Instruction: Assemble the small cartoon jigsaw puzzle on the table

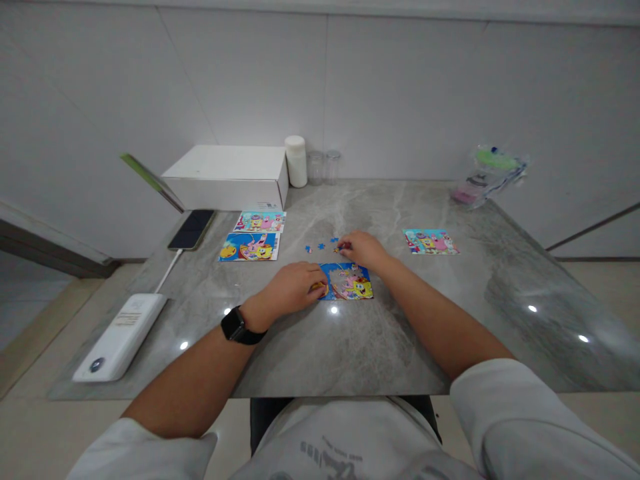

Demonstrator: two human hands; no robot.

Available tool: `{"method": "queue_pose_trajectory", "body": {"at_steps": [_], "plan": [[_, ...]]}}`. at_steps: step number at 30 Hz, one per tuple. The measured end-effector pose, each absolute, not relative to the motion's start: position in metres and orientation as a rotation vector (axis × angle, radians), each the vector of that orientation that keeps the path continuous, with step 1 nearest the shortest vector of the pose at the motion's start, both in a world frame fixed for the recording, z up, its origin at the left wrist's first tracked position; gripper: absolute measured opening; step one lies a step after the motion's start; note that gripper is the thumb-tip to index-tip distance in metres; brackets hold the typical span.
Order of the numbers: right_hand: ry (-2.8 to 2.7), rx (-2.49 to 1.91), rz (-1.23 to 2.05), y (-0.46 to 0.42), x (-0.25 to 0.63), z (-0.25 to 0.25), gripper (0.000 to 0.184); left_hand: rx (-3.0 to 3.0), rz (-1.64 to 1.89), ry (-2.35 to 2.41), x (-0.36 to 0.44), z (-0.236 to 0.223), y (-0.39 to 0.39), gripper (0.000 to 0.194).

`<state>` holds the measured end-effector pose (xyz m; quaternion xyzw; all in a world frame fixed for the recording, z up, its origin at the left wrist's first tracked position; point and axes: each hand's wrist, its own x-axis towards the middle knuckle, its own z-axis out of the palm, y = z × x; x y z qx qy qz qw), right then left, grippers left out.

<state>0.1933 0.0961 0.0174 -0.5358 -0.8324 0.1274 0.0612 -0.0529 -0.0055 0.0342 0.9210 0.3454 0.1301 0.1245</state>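
A partly filled jigsaw puzzle, blue with yellow and pink cartoon figures, lies on the table in front of me; a grey gap shows in its upper middle. My left hand rests on its left end, thumb and forefinger apart, covering part of the picture. Just beyond the puzzle's top edge, my right hand has its fingertips pinched on a small dark puzzle piece, mostly hidden by the fingers. Several loose blue puzzle pieces are scattered to the left of those fingertips.
At left lie two picture cards, a phone cabled to a white power bank, and a white box. A white bottle and two clear jars stand behind. Rightward are another picture card and a plastic bag.
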Motion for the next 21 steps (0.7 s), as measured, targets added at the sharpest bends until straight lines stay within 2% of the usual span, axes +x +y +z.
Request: {"method": "queue_pose_trajectory", "body": {"at_steps": [6,14,17,21], "plan": [[-2.421,-1.522,0.585,0.096,0.197,0.014,0.008,2.694,0.419,1.061,-0.054,0.033,-0.004,0.017],[-2.294,-1.187,1.137,0.075,0.200,0.033,0.014,2.685,0.363,0.927,-0.053,0.035,-0.006,0.018],[-2.386,-1.217,1.201,0.064,0.191,0.040,0.019,2.684,0.317,0.879,-0.053,0.034,-0.006,0.020],[-2.493,-1.302,1.071,0.053,0.179,0.044,0.019,2.702,0.256,0.857,-0.053,0.034,-0.007,0.022]]}}
